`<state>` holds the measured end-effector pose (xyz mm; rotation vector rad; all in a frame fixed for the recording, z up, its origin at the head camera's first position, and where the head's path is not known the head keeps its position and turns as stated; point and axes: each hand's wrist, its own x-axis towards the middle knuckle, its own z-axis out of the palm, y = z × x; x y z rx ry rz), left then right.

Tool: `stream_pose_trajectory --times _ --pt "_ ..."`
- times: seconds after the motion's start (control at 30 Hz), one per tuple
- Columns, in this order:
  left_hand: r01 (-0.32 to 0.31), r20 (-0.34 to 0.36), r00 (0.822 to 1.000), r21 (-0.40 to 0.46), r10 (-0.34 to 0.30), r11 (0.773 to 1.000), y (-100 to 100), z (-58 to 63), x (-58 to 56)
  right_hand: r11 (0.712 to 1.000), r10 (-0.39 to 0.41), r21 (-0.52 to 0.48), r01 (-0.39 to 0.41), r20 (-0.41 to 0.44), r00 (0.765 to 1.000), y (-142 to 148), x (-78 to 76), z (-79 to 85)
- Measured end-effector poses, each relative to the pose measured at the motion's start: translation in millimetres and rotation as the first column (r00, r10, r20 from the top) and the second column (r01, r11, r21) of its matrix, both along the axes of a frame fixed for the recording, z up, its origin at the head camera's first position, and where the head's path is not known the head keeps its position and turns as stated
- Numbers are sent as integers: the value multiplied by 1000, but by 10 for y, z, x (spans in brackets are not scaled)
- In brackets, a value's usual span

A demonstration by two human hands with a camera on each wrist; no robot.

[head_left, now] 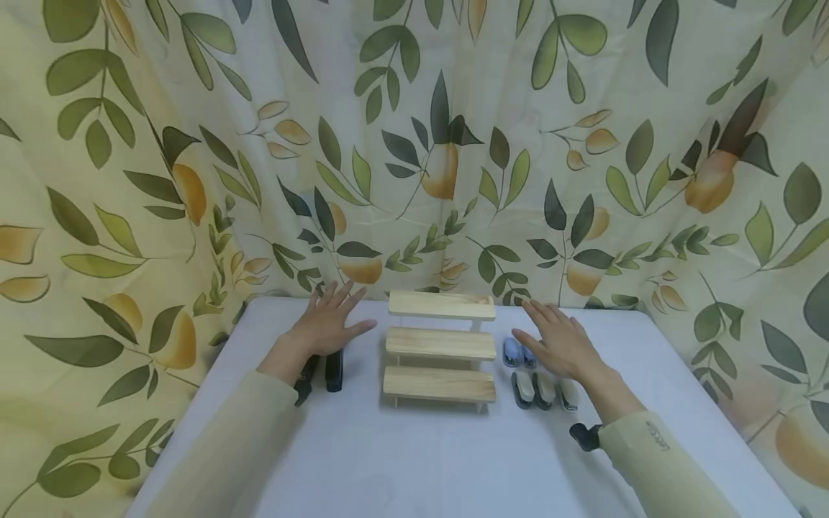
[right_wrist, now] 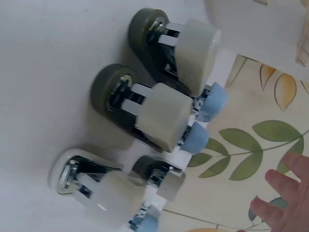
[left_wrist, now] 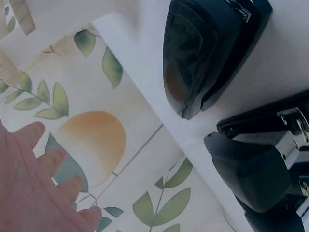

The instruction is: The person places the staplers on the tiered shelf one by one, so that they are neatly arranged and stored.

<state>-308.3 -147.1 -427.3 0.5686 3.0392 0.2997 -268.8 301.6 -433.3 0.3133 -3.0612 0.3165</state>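
My left hand hovers over the table's left side with fingers spread, holding nothing. Below and beside it lie black staplers; the left wrist view shows one large black stapler and another dark one close by, partly cut off. With its fingers extended, my right hand is above a group of small staplers. Blue ones sit behind a row of whitish ones, partly covered by the hand. In the right wrist view, a whitish stapler has a dark base.
Between the hands stands a three-step wooden display rack with pale planks. The table has a white cover. A leaf-and-fruit patterned curtain hangs behind it and along both sides.
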Motion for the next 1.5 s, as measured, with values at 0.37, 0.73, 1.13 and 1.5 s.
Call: stream_pose_trajectory --times 0.37,0.73,1.13,1.5 --pt "11 12 1000 46 -11 999 0 -23 5 999 -2 -36 3 5 1000 66 15 -62" --pt "46 38 998 122 -51 991 14 -58 89 999 34 -32 -35 -21 999 59 49 -51" --pt "20 106 993 283 -52 959 -76 -38 228 998 48 -36 -49 -32 998 191 86 -31" --pt "-36 207 976 432 -61 901 -50 -89 328 999 24 -39 -25 -18 1000 276 110 26"
